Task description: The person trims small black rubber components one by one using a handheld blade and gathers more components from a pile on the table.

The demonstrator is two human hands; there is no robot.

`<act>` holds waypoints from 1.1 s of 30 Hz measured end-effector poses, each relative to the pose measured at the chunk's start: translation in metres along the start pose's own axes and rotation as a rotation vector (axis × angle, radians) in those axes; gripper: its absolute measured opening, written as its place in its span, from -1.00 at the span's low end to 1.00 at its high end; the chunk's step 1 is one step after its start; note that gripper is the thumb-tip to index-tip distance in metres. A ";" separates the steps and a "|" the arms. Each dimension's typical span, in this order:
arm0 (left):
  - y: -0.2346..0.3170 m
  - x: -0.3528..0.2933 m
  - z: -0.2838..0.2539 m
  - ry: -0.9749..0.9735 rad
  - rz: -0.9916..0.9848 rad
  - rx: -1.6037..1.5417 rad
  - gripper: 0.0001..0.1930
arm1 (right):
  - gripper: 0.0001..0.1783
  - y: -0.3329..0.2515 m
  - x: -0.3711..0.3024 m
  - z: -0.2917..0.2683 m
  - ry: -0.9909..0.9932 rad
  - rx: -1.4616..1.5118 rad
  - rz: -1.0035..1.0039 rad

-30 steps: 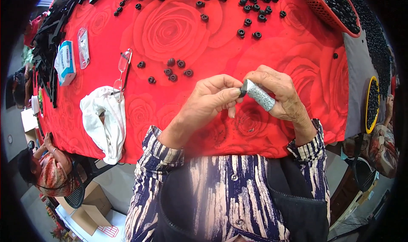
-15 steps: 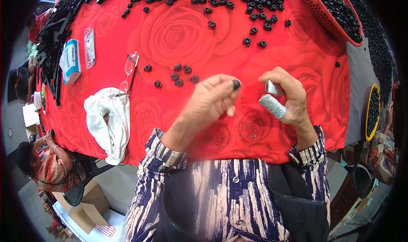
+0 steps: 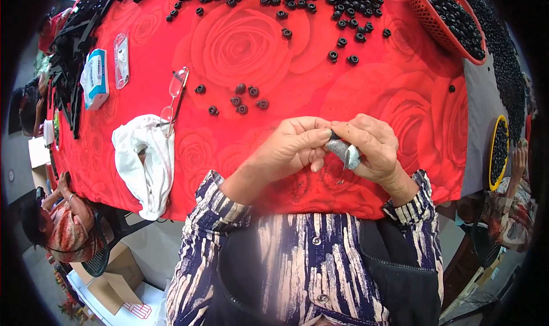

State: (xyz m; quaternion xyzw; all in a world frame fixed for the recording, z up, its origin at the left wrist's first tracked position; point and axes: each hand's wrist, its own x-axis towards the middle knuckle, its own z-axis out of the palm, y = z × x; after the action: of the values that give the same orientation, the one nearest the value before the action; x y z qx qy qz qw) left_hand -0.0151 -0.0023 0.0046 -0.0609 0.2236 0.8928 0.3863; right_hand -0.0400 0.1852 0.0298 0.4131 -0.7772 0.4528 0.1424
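I see left fingers pinching a small black fitting; right fingers curled beside it, their hold unclear.

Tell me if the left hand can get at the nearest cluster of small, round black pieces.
Probably yes: the cluster of small, round black pieces lies near the left hand on the red rose-print tablecloth, with nothing seen between. That hand, though, seems busy pinching a dark piece.

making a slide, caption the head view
Left hand and right hand meet at a small black piece over a red rose-print cloth strewn with black parts.
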 end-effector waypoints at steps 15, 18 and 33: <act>-0.001 0.002 0.002 0.038 0.192 0.177 -0.78 | -0.66 -0.001 0.010 -0.019 -0.127 0.250 0.420; 0.001 0.002 0.004 0.052 0.213 0.202 -0.79 | -0.72 0.007 0.003 -0.018 -0.151 0.268 0.422; 0.004 0.000 0.003 0.067 0.204 0.207 -0.79 | -0.69 0.005 0.007 -0.016 -0.205 0.131 0.391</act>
State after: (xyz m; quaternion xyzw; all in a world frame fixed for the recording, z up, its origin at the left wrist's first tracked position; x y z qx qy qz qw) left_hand -0.0177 -0.0034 0.0087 -0.0276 0.3321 0.8970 0.2903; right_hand -0.0508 0.1957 0.0402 0.3068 -0.8219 0.4768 -0.0548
